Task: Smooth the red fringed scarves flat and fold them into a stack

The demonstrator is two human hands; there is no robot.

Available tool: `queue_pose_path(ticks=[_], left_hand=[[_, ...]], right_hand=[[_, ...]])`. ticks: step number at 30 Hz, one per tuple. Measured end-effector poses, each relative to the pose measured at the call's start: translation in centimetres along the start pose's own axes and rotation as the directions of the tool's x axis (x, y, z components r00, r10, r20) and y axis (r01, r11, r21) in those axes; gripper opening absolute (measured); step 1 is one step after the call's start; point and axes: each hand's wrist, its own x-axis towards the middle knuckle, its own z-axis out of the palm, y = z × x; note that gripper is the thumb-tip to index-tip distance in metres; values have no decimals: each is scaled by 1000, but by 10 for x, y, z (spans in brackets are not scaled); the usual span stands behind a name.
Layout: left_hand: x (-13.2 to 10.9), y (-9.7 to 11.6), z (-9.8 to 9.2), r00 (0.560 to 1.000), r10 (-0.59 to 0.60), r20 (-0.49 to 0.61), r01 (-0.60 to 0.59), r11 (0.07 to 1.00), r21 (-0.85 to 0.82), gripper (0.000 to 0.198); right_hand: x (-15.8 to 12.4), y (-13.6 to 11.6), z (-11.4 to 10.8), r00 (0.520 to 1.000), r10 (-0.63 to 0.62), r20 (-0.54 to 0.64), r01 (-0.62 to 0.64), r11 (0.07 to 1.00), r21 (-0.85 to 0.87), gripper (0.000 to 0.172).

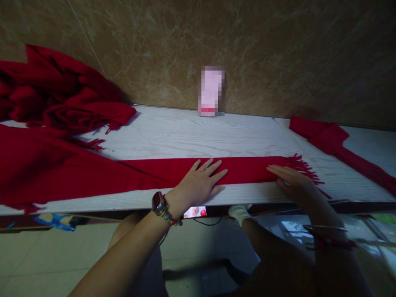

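Note:
A long red scarf (241,169) lies stretched along the front of a pale wooden table (185,134), its fringe at the right end. My left hand (201,183) rests flat on the scarf's middle, fingers spread, with a ring on one finger and a watch on the wrist. My right hand (292,181) lies flat on the scarf near the fringed end, fingers stretched out, bangles on the wrist. Neither hand grips anything.
A heap of red scarves (58,99) fills the table's left side. Another red scarf (337,144) lies at the right. A blurred pink card (211,93) leans against the brown wall. Below the table edge are a small lit screen (194,212) and tiled floor.

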Motion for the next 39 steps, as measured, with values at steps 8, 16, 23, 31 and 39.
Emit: queue_pose_path(ticks=[8,16,23,31,39], left_hand=[[0,0,1,1000,-4,3,4,1000,2,52],[-3,-2,2,1000,-13,3,13,1000,10,53],[-5,-4,-1,1000,-5,27,5,1000,-21,48],[-8,-10,-10,994,30,107,-19,995,-100,44],[1,-9,-7,997,43,-59,-48,996,-82,46]], right_hand=[[-2,1,-4,992,28,-119,-33,998,-44,44],[-15,7,0,992,27,-122,-31,999,-31,42],[-15,14,1,996,26,-82,-27,999,-19,39],[-22,33,-5,995,-33,-93,27,997,-66,39],[-16,26,-12,986,40,-160,-51,997,-62,35]])
